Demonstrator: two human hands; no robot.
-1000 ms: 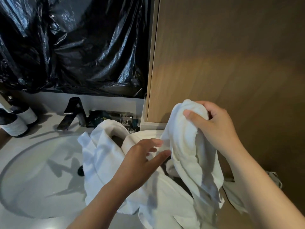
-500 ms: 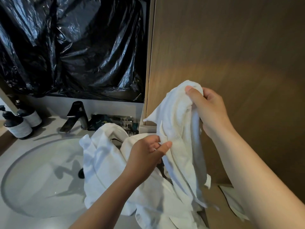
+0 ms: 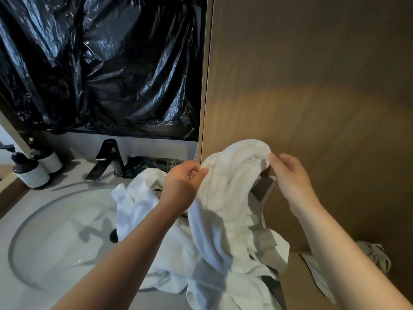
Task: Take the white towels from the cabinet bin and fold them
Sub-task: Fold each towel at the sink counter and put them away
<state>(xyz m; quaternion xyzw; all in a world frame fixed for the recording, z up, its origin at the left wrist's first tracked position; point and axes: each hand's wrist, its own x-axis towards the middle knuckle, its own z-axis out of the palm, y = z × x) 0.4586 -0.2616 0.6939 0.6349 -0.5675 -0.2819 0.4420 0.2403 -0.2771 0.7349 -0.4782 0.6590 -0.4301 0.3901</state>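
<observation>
A white towel [image 3: 232, 198] hangs bunched at the centre of the frame, lifted above the desk [image 3: 71, 175], its top fold stretched between both hands. The left hand [image 3: 185, 186] pinches the towel's left edge between thumb and forefinger, the other fingers curled in. The right hand [image 3: 288, 175] nips the upper right corner of the fold with its thumb and fingertips. The towel's lower end trails onto a heap of white towels [image 3: 152, 231] at the lower centre, which spills over the right rim of the sink basin [image 3: 55, 231]. Behind the basin stands a dark faucet [image 3: 107, 159], with two dark pump bottles [image 3: 31, 173] at the left edge. Black plastic sheeting [image 3: 100, 63] fills the upper left, and a wooden cabinet panel [image 3: 312, 86] fills the right.
</observation>
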